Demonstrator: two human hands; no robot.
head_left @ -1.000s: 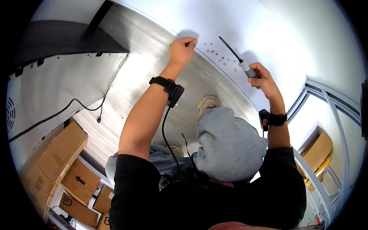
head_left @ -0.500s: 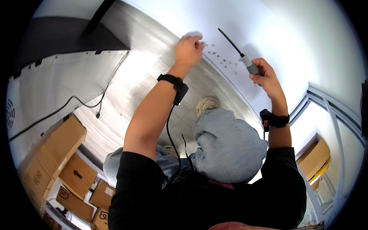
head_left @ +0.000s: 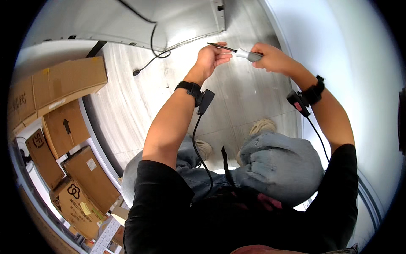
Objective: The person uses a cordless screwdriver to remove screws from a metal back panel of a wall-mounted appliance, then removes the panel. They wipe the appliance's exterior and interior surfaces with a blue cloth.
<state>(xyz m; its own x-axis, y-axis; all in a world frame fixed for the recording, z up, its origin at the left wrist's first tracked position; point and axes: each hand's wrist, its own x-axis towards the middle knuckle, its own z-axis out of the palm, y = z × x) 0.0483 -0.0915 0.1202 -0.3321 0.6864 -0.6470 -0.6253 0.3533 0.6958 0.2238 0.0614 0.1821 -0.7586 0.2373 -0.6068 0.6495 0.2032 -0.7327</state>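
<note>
Head view, looking down past my chest to the floor. I am holding a screwdriver (head_left: 237, 51) out in front of me at arm's length, above the pale tiled floor (head_left: 139, 106). My right hand (head_left: 270, 58) is wrapping its grip around the grey handle, fingers pressed together on it, so the tool is lying just to the left of that hand. The long axis is running nearly level across the view, handle at the right, thin dark shaft pointing left and very slightly up. My left hand (head_left: 209, 59) is meeting the shaft from the other side: its fingertips are curling at the shaft near the tip, and I cannot tell whether they are pinching it or only touching it, nor whether anything small is sitting between them. The right hand is therefore the one carrying the tool; the left is the nearer to its working end.

The screwdriver is looking slender, with a stubby light-grey handle that widens toward my palm and a narrow black shaft.

Each wrist is wearing a black band with a small module and a trailing cable. Beyond the hands, a white panel (head_left: 177, 19) is lying with a black cord (head_left: 152, 46) looping off it. Brown cardboard boxes (head_left: 59, 122) are stacking up at my left.
</note>
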